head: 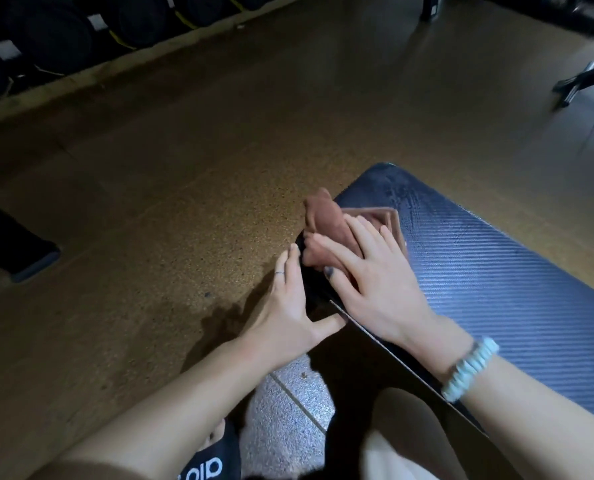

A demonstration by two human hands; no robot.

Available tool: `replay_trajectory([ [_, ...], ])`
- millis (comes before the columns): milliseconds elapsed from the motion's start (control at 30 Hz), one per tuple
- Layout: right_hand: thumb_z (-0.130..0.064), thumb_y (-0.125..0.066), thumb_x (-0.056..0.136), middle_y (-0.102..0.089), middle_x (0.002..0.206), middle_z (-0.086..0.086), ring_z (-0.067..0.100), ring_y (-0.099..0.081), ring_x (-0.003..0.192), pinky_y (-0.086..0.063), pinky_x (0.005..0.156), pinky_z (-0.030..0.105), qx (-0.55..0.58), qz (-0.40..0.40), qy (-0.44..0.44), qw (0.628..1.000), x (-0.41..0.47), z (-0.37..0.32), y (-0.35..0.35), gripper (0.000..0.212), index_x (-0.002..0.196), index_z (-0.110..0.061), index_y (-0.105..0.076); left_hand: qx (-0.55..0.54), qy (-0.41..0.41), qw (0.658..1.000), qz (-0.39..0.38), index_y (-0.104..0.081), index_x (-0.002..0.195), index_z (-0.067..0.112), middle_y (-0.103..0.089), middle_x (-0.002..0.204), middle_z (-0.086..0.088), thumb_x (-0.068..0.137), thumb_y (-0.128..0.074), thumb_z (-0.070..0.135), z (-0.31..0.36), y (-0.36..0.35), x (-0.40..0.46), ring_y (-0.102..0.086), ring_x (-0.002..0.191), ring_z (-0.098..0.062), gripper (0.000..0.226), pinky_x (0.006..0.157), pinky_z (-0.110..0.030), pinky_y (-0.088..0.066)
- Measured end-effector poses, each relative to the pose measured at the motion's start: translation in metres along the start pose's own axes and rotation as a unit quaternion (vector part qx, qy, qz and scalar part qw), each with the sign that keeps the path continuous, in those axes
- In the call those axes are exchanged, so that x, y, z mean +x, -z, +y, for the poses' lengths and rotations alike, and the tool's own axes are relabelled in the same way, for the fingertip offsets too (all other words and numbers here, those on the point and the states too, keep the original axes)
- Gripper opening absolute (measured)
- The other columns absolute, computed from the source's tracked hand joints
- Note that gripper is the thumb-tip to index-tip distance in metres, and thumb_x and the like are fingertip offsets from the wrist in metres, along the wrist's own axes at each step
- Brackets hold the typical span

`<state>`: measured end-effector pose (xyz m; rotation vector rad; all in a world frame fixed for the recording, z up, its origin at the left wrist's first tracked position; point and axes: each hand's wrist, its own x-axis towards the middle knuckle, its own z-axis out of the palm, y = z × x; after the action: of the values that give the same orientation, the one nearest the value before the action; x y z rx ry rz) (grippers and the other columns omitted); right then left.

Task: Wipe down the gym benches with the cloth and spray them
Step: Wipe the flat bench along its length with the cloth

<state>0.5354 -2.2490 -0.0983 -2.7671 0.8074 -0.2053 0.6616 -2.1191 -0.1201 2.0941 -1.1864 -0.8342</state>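
A blue-grey padded gym bench (503, 271) with a ribbed surface runs from the middle to the lower right. A brown cloth (326, 220) lies bunched over the bench's left edge. My right hand (375, 282) presses flat on the cloth with its fingers spread. My left hand (288, 306) rests against the bench's dark side, fingers straight, thumb touching the edge just below the cloth. No spray bottle is in view.
A brown speckled floor (167, 220) spreads to the left. Black weights (63, 32) line a rack at the top left. A black metal stand (582, 81) sits at the top right. My sandalled foot (209, 459) stands on grey tiles below.
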Motion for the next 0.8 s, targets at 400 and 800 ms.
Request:
replay_trajectory([
  [400,-0.05,-0.034,0.1,-0.052,0.14,0.0,0.026,-0.038,0.141,-0.022,0.122,0.047,-0.038,0.012,0.037,0.998,0.081,0.016,-0.002,0.04,0.132,-0.049,-0.058,-0.044,0.022,0.991,0.123,-0.034,0.15,0.008,-0.033,0.138,0.001,0.064,-0.074,0.063,0.009,-0.015,0.0,-0.049,0.128,-0.026,0.11,0.101,-0.046,-0.052],
  [800,-0.054,-0.034,0.102,-0.055,0.137,-0.004,0.022,-0.042,0.138,-0.021,0.122,0.049,-0.027,0.008,0.074,0.997,0.073,0.008,-0.005,0.039,0.129,-0.05,-0.061,-0.088,0.038,0.984,0.147,-0.025,0.15,0.004,-0.029,0.136,0.0,0.058,-0.093,0.052,0.024,-0.035,0.009,-0.045,0.127,-0.022,0.124,0.106,-0.025,-0.039],
])
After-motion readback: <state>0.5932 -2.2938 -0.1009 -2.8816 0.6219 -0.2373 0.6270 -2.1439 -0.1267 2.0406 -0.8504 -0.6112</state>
